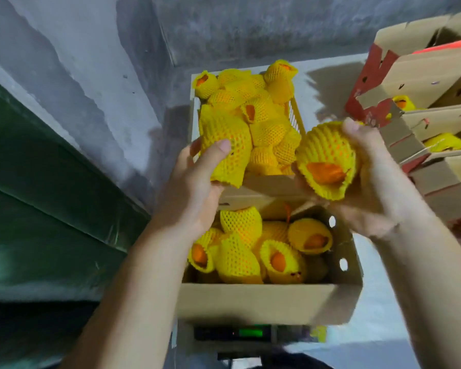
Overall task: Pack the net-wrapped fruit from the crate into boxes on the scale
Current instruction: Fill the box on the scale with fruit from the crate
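My left hand (194,182) grips a fruit in yellow foam net (225,145) over the near rim of the crate (297,115), which is heaped with several net-wrapped fruits. In my right hand (370,171) I hold a second net-wrapped fruit (326,161), orange skin showing at its open end, to the right of the crate and above the box. The open cardboard box (256,302) below holds several wrapped fruits and sits on the scale (250,333), whose display glows green.
Stacked cardboard boxes (437,123) with red print and more wrapped fruit stand at the right. A grey concrete wall (91,62) rises behind, and a dark green surface (37,195) runs along the left.
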Available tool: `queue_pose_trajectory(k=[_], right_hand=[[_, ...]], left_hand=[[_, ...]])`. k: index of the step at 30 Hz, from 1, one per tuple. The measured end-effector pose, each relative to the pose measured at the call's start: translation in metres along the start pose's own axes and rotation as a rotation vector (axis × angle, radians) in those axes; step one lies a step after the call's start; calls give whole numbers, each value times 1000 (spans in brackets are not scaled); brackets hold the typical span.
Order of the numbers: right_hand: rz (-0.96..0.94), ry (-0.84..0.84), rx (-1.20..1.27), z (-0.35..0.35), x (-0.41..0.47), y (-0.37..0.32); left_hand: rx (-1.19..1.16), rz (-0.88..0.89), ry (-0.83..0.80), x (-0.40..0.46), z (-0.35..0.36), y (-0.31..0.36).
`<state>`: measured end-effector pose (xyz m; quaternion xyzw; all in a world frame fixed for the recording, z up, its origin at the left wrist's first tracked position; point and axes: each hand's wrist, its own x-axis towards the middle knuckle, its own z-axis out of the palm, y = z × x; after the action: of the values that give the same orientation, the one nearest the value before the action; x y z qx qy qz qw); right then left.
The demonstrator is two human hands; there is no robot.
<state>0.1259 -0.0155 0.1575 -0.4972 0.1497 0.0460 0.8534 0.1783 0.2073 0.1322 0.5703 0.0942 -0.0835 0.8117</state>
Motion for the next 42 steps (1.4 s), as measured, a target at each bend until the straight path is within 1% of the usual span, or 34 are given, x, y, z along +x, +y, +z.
queue_pose_trajectory(k=[1, 2, 4, 6, 7, 9, 10, 11, 13, 15, 16, 19, 20, 21, 24, 26, 29, 32, 38, 42], right_hand=[[53, -84, 83, 0, -22, 10], [98, -117, 169, 1, -42, 17], [85, -96, 246, -3, -74, 29], [-6, -25, 227, -2, -94, 33], [-62, 7, 233, -1, -101, 33], [-180, 38, 218, 2, -114, 32], [-218, 42, 202, 4, -120, 34], [-235, 48, 193, 6, -126, 37], [-252, 49, 198, 13, -137, 44], [-252, 0, 222, 20, -149, 53], [-239, -34, 233, 26, -153, 57], [-171, -78, 218, 48, -156, 68], [-164, -70, 177, 57, -155, 72], [-173, -47, 130, 67, -153, 76], [-246, -25, 33, 92, -151, 87], [-239, -101, -16, 103, -151, 93], [-200, -197, -98, 112, -151, 99], [-161, -271, -140, 116, -154, 103], [-176, -215, -168, 110, -158, 109], [-175, -88, 9, 105, -160, 110]], left_hand=[[-66, -26, 22, -18, -10, -4], [-114, -49, 24, -34, -19, -9], [-113, -35, 2, -57, -31, -14], [-26, 28, -45, -71, -35, -13], [118, 56, -91, -74, -34, -10], [540, 84, -218, -79, -34, -6], [714, 88, -256, -81, -37, -6], [794, 99, -266, -84, -41, -4], [766, 135, -256, -96, -51, 1], [717, 169, -270, -110, -63, 5], [700, 182, -315, -117, -68, 6], [609, 147, -582, -138, -74, 7], [583, 143, -645, -143, -74, 6], [556, 160, -657, -148, -76, 5], [452, 300, -509, -155, -82, 5], [396, 382, -440, -156, -91, 7], [357, 461, -409, -158, -102, 11], [311, 493, -426, -160, -109, 13], [315, 502, -393, -166, -117, 3], [300, 486, -364, -169, -122, -2]])
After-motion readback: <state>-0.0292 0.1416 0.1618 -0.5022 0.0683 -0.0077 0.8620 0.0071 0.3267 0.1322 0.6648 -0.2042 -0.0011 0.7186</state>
